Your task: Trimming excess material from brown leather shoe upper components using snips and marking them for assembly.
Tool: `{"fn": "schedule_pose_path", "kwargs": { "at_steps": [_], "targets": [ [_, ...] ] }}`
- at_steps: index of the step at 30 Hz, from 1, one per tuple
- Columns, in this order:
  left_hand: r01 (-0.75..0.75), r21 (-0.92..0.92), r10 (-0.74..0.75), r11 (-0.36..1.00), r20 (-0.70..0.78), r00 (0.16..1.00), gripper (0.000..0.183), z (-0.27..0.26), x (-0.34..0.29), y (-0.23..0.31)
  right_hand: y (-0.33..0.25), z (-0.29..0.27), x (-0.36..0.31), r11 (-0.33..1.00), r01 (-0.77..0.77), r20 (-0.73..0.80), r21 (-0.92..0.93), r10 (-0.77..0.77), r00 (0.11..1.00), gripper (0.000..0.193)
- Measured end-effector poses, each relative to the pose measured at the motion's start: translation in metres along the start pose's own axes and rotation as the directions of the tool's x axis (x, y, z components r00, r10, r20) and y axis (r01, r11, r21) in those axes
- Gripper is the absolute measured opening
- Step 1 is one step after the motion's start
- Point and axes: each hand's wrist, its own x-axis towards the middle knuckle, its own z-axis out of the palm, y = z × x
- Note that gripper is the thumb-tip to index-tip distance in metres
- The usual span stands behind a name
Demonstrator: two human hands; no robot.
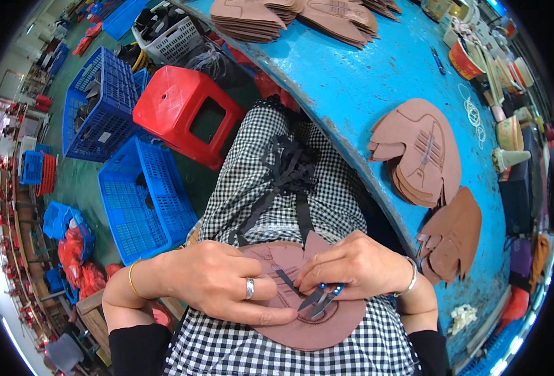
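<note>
Across my lap, on a black-and-white checked apron [227,351], lies a flat mauve-brown shoe upper piece [327,332] with slits and stitched lines. My left hand [220,285] is closed over its left side, gripping it, with one finger stretched along the surface. A narrow dark elastic strip [286,278] runs over the slits between both hands. Curled in my right hand [346,263] are small snips [318,303] with blue handles, their blades spread low over the piece near the left fingertip. My right fingertips pinch close to the strip's end. Bundled black strips [289,163] rest on the apron.
On the blue table [352,81] at right lie stacked brown upper pieces [427,150], more pieces [449,238] nearer, and white string [472,116]. A red stool [170,103] and blue crates [123,207] stand at left. Tubs [465,59] line the table's far right.
</note>
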Motion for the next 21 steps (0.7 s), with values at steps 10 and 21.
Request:
{"fn": "schedule_pose_path", "kwargs": {
  "at_steps": [10,21],
  "targets": [
    [-0.002,-0.042,0.000,0.999,-0.039,0.999,0.043,-0.009,-0.017,-0.019,0.008,-0.005,0.030,0.997,-0.057,0.097,0.053,0.052,0.994,0.017],
    [-0.117,-0.046,0.111,0.992,-0.116,0.987,0.039,-0.027,-0.038,-0.057,0.086,-0.018,0.072,0.824,-0.462,-0.508,0.327,0.566,0.650,0.010]
  ]
}}
